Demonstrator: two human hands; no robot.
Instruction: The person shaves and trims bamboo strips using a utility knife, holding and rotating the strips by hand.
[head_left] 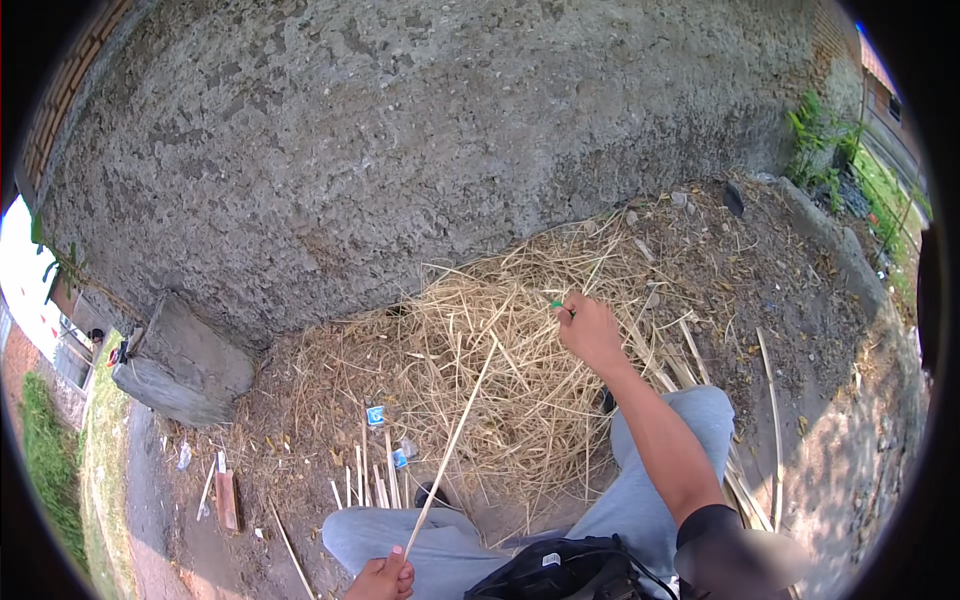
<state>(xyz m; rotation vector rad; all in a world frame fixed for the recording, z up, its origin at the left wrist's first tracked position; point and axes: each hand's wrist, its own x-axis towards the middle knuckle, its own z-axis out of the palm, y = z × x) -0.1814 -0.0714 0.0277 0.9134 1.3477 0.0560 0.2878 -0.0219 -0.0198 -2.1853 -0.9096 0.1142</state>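
Observation:
At the lower edge, my left hand (382, 577) is closed round the near end of a long, thin bamboo strip (455, 438). The strip slants up and away to the right, its far end over the heap of pale shavings (500, 400). My right hand (590, 332) reaches out over the heap's far right part, fingers curled round a small green-and-dark tool (556, 303). Only a bit of that tool shows, so its exact kind is unclear. My two hands are well apart, and the tool does not touch the strip.
A rough grey wall (400, 150) rises behind the heap. A concrete block (190, 365) stands at left. Cut strips (391, 468) lie by my left knee, with longer ones (770, 420) at right. A brick piece (228, 500) and blue packets (375, 416) lie on the dirt.

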